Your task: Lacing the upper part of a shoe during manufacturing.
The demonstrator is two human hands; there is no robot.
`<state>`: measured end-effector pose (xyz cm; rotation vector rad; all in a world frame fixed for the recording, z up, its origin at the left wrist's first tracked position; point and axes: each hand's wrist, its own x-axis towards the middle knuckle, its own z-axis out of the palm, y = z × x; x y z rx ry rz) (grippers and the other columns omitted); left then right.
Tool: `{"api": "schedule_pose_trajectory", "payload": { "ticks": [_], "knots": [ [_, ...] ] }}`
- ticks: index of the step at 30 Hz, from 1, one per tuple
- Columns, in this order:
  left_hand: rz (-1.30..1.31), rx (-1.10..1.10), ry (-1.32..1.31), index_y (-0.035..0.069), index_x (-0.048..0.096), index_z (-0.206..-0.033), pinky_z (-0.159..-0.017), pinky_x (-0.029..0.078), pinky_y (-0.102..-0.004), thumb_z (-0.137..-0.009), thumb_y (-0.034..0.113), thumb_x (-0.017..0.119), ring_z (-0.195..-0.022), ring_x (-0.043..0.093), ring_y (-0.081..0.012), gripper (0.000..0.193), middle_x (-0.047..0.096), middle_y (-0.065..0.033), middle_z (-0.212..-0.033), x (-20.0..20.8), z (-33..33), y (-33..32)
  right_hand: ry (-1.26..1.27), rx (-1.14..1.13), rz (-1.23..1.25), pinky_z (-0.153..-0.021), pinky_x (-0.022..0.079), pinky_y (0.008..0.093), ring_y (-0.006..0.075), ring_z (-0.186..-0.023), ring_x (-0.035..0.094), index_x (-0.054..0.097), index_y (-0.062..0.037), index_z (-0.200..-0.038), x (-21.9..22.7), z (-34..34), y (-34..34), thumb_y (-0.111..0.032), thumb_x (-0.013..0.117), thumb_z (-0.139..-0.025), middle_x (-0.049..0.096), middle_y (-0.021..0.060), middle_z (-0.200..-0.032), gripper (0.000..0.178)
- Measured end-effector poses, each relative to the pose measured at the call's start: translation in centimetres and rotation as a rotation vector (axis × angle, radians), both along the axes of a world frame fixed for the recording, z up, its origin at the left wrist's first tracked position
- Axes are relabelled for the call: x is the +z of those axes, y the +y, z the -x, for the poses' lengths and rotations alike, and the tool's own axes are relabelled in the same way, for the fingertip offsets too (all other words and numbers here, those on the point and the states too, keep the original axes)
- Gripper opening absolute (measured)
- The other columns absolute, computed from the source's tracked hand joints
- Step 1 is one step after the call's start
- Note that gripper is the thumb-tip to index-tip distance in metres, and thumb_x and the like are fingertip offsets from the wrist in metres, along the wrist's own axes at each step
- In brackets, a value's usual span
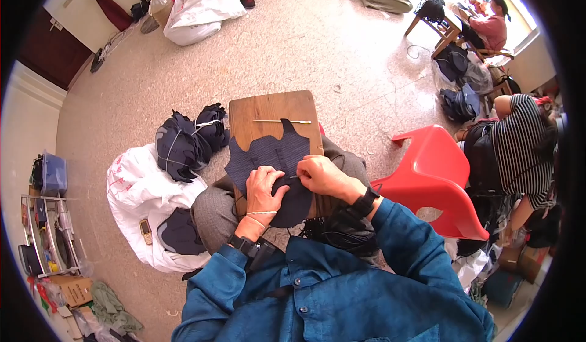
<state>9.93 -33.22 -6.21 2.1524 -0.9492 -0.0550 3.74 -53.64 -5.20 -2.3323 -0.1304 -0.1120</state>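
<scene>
A dark navy textured fabric piece (259,154) with curved, cut-out edges lies over a small wooden stool (271,105) between my knees. My left hand (262,192) grips its near part, fingers bent over the cloth and thumb pressed on it. Close by on the right, my right hand (323,176) is closed in a pinch at the fabric's edge. A small light spot shows at those fingertips, too small to name. Across the stool's far part lies a thin needle-like tool (302,122) with a pale end. Both wrists wear black bands.
Tied bundles of dark fabric pieces (177,143) sit left of the stool. Beside them a white sack (137,177) carries a phone (146,232) and another dark piece (180,232). A red plastic chair (436,159) stands at right, near a person in stripes (522,140).
</scene>
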Motion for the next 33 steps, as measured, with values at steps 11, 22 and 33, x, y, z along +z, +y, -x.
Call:
{"api": "schedule_pose_trajectory", "payload": {
  "ticks": [11, 22, 33],
  "knots": [
    [0.006, -0.014, -0.009, 0.010, 0.069, -0.102, -0.091, 0.043, -0.0398, -0.067, 0.012, 0.083, -0.102, 0.056, -0.0279, 0.038, 0.060, -0.0052, -0.106, 0.1, 0.0, 0.0, -0.049, 0.005, -0.023, -0.071, 0.052, 0.0475, 0.0398, -0.080, 0.065, 0.063, -0.0017, -0.078, -0.3, 0.0, 0.8, -0.004, 0.063, -0.080, 0.062, 0.0187, -0.078, 0.003],
    [0.028, -0.039, -0.011, 0.010, 0.069, -0.100, -0.091, 0.045, -0.0407, -0.068, 0.009, 0.081, -0.103, 0.057, -0.0294, 0.035, 0.060, -0.0071, -0.105, -0.3, -0.4, 0.1, -0.146, -0.113, -0.074, -0.075, 0.050, 0.0485, 0.0402, -0.087, 0.062, 0.057, -0.0036, -0.091, -1.2, 1.1, 2.5, -0.001, 0.059, -0.083, 0.058, 0.0177, -0.087, 0.009],
    [0.051, -0.012, -0.033, 0.011, 0.065, -0.092, -0.084, 0.044, -0.0423, -0.070, 0.007, 0.078, -0.095, 0.057, -0.0311, 0.026, 0.059, -0.0076, -0.096, -1.1, -0.7, 0.0, -0.214, -0.186, 0.007, -0.080, 0.051, 0.0442, 0.0383, -0.093, 0.062, 0.059, -0.0024, -0.107, -0.3, 1.6, 3.2, 0.000, 0.063, -0.082, 0.059, 0.0173, -0.096, 0.026]
  ]
}}
